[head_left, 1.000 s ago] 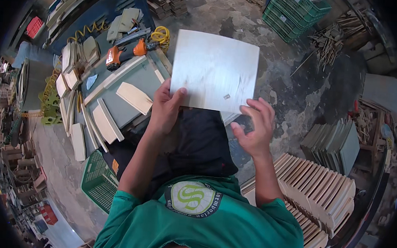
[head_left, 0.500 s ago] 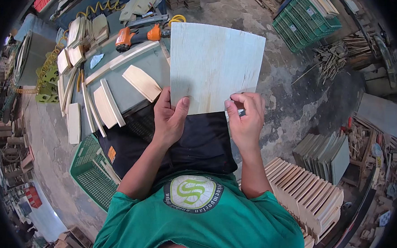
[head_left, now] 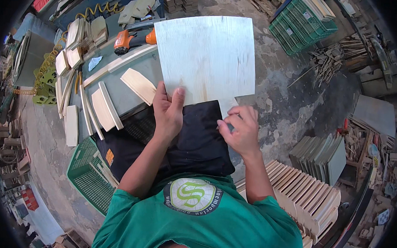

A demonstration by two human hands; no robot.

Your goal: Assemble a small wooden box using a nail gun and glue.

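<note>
"What is the biggest thing we see?"

"The gray floor [head_left: 278, 61], all spotty. Next comes the table [head_left: 114, 84] on our left, with bits of wood on it."

"And then?"

"A long row of curved wood pieces [head_left: 305, 192] stands low on our right. Up past it, green crates [head_left: 286, 36] sit on the floor, one on top of another. Our dark pants [head_left: 197, 144] are in the middle, and a green basket [head_left: 85, 187] is beside them on the left."

"Where is our board [head_left: 206, 57]?"

"Up in front of us, just past our lap, with its flat side facing us. Its top edge bends a little."

"What are our hands doing?"

"Our left hand [head_left: 168, 111] pinches the board near its bottom left corner, thumb on the front. Our right hand [head_left: 241, 128] is just below the other bottom corner, not touching the board. Its fingers curl toward the thumb, but we can't really tell if they pinch something small."

"What little things are there?"

"An orange and black tool [head_left: 123, 42], partly behind the board, and a pale blue scrap [head_left: 94, 63] on the table."
</note>
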